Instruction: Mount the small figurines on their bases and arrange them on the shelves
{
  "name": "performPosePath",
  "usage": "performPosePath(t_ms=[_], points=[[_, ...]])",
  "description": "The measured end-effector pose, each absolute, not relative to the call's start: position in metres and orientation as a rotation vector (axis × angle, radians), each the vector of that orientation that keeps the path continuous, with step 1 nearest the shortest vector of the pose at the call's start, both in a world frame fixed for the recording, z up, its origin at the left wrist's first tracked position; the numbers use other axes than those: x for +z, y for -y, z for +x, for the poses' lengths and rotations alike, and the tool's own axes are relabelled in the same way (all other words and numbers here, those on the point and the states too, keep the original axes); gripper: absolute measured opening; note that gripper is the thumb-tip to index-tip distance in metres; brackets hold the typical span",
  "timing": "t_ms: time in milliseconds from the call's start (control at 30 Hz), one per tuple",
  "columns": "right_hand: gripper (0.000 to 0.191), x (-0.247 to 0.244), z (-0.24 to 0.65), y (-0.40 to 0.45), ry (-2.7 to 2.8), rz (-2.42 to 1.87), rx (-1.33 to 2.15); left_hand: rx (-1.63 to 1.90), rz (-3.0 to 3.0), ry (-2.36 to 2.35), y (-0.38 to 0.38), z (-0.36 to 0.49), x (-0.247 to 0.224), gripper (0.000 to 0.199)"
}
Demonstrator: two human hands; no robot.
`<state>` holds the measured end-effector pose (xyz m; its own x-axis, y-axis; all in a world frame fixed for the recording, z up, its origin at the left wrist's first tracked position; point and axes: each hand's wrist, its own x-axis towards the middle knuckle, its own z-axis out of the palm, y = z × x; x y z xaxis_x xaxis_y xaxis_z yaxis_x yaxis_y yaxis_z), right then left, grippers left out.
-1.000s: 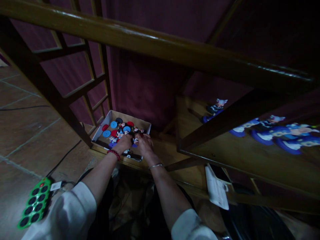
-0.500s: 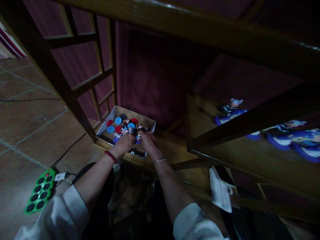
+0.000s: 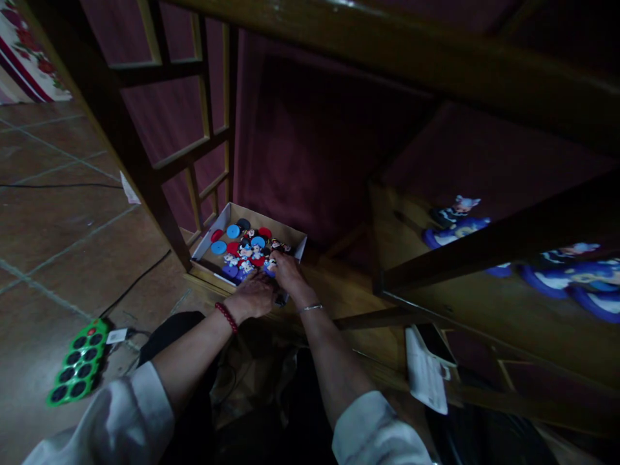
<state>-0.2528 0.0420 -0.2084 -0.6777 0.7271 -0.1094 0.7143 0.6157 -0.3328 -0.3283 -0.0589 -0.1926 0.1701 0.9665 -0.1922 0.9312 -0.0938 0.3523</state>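
A shallow cardboard box (image 3: pixel 283 230) sits on the low wooden shelf, holding several small figurines (image 3: pixel 245 250) and round discs in blue (image 3: pixel 218 247), red and black. My left hand (image 3: pixel 254 296), with a red bead bracelet, is at the box's near edge, its fingers bent over that side; whatever they touch is hidden. Inside the right part of the box is my right hand (image 3: pixel 287 270), with a silver bangle, its fingers closed on a small figurine (image 3: pixel 270 264) whose details are partly covered.
Figurines on blue-and-white bases (image 3: pixel 458 231) stand on the raised shelf (image 3: pixel 436 303) at right. Wooden lattice (image 3: pixel 179 158) rises left of the box. A green power strip (image 3: pixel 79 363) lies on the floor, and a white packet (image 3: pixel 426 374) is at lower right.
My left hand has moved from over the figurines toward me and right, to the box's near edge. My right hand stays at the right part of the box. The view has shifted slightly.
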Motion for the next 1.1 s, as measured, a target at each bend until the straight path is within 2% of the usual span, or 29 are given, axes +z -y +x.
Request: performPosePath(t_ms=[433, 567, 867, 1100], points=[[0.023, -0.202, -0.257, -0.045, 2.842, -1.367, 0.522, -0.047, 1.885, -1.826, 0.059, -0.3, -0.193, 0.059], [0.03, -0.203, -0.259, -0.046, 2.849, -1.367, 0.519, -0.05, 1.877, -1.826, 0.057, -0.3, -0.2, 0.057], [0.028, -0.206, -0.259, -0.048, 2.86, -1.399, 0.505, -0.059, 1.813, -1.839, 0.058, -0.299, -0.192, 0.049], [0.025, -0.204, -0.26, -0.046, 2.845, -1.43, 0.525, -0.153, 1.756, -1.819, 0.056, -0.301, -0.185, 0.053]])
